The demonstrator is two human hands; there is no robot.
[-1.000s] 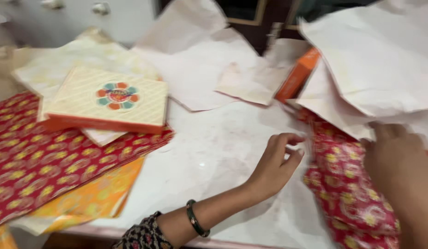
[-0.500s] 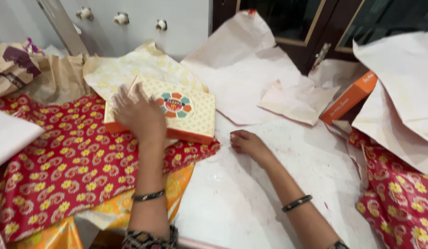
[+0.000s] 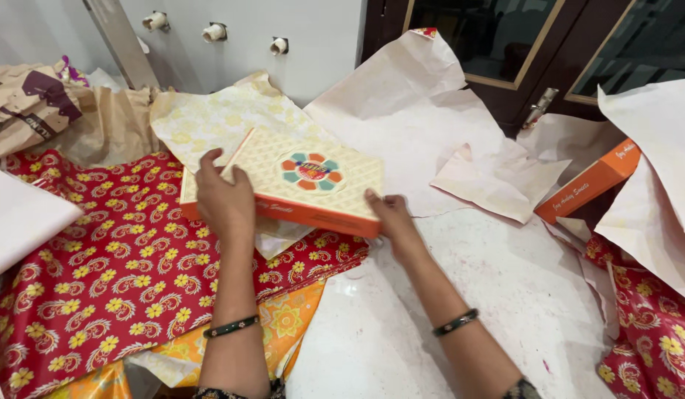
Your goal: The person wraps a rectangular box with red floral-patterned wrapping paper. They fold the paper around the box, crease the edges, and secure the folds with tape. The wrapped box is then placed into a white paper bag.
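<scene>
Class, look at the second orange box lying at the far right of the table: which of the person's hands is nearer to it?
Right. The right hand grips the near box's right corner, closer to the second orange box; the left hand is farther left.

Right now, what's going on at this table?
A person has both hands on a flat cream and orange box. The left hand grips its near left edge, the right hand its near right corner. The box sits over red flowered wrapping paper, with yellow paper behind it. A second orange box lies among white sheets at the right.
</scene>
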